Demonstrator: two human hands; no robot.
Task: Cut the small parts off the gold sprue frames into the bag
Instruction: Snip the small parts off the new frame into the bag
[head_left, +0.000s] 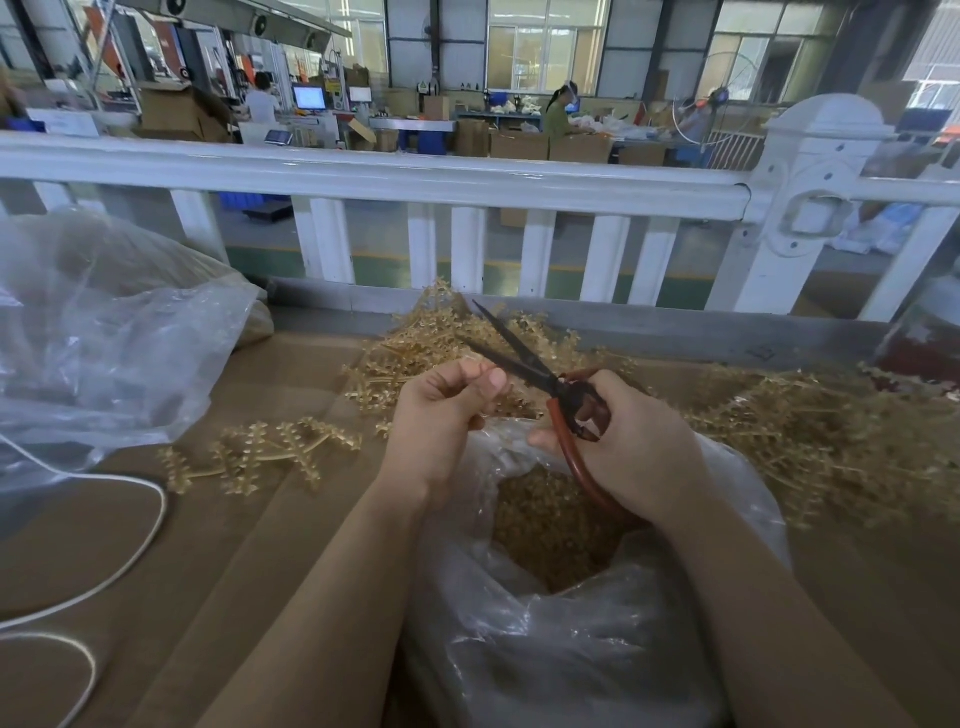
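My right hand (631, 447) grips red-handled scissors (566, 400) whose dark blades stand apart, pointing up and left. My left hand (441, 410) is closed, thumb against fingers, right beside the blades; a thin piece of gold sprue seems pinched there, but it is too small to be sure. Both hands hover over a clear plastic bag (566, 639) with cut gold parts (545, 525) in its mouth. A pile of gold sprue frames (431, 338) lies behind the hands, and a bigger heap of frames (810, 431) spreads to the right.
One loose gold frame (270, 452) lies on the brown cardboard table top (223, 545) at the left. A large clear bag (104, 338) sits far left, with a white cord (130, 561) below it. A white railing (415, 176) bounds the far edge.
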